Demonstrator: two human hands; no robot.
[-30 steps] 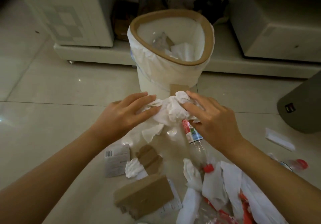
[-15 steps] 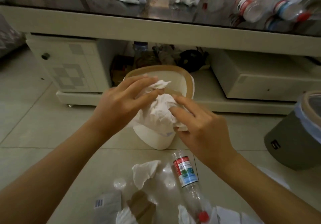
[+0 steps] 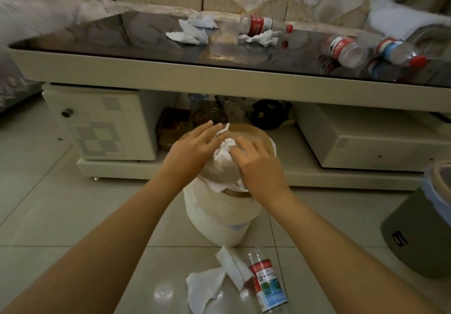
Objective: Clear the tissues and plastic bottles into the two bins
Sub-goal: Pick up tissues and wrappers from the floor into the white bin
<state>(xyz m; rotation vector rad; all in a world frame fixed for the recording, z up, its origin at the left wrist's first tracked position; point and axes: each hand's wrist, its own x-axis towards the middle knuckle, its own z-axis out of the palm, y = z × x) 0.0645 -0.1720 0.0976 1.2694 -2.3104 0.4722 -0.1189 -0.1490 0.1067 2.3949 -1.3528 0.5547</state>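
I hold a crumpled wad of white tissues [image 3: 222, 155] between both hands, right over the mouth of the white bin [image 3: 219, 218] with the brown rim. My left hand [image 3: 192, 149] presses on the wad's left side with fairly straight fingers. My right hand [image 3: 260, 167] curls its fingers over the wad's right side. On the floor in front of the bin lie loose tissues [image 3: 212, 283] and a clear plastic bottle [image 3: 267, 282] with a red and blue label. Further tissues [image 3: 189, 33] and bottles [image 3: 258, 24] [image 3: 346, 50] lie on the dark table top.
A grey bin [image 3: 419, 230] with a bag liner stands on the floor at the right. The low table's [image 3: 219, 74] edge runs just behind the white bin, with a drawer unit [image 3: 102, 123] at the left and clutter on its lower shelf. A sofa stands behind the table.
Both hands lifted the tissue wad off the floor pile and carried it forward over the white bin's mouth. The view tilted up, bringing the table top into sight.
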